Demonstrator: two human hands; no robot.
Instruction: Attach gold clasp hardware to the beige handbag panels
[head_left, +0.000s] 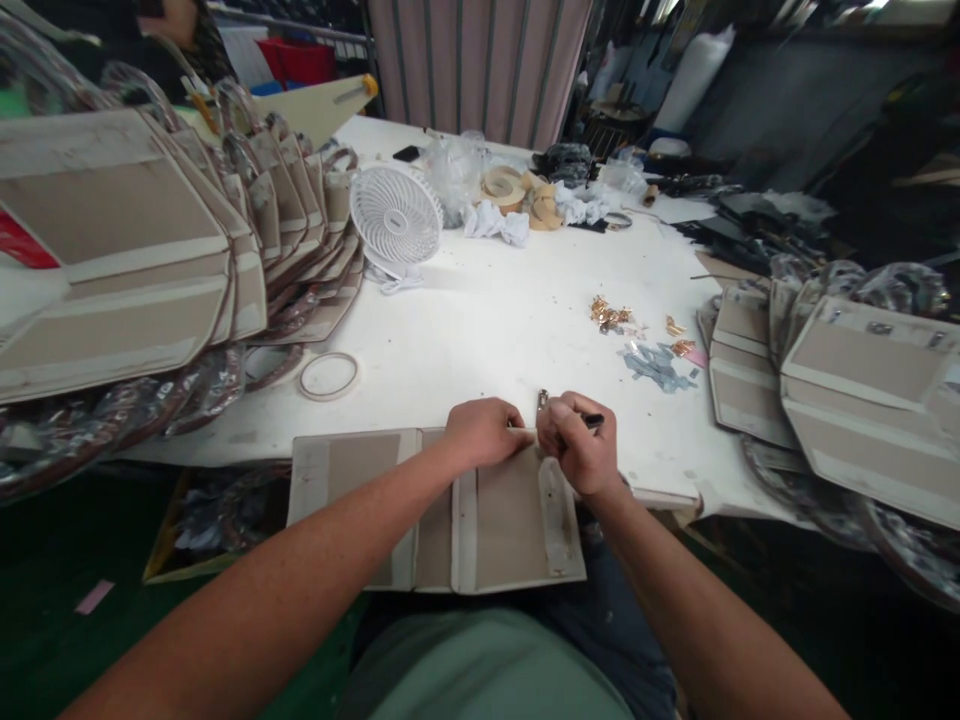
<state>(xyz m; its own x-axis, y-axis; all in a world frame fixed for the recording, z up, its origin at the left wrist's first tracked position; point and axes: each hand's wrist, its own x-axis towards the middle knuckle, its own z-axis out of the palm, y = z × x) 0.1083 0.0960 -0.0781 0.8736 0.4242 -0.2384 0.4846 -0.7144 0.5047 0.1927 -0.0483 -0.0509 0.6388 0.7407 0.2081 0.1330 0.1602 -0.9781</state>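
Note:
A beige handbag panel (510,520) with pale taped strips and fold lines lies across the near table edge and my lap. At its upper edge is my left hand (486,432), fingers curled and pinching close to the rim; the fingertips are partly hidden. My right hand (583,445) is closed around a dark-handled tool (593,420), whose kind I cannot make out. Just beyond the right fingers lies a small shiny metal fitting (542,399). Under the right wrist, a whitish strip with small holes (556,515) runs down the panel's right end.
Stacked bag panels with plastic-wrapped handles (277,200) stand left, and more panels (862,370) stand right. Gold fittings (609,313) and grey scraps (658,367) lie ahead to the right. A tape roll (328,375), a white fan (397,215) and crumpled paper (496,222) are also on the table.

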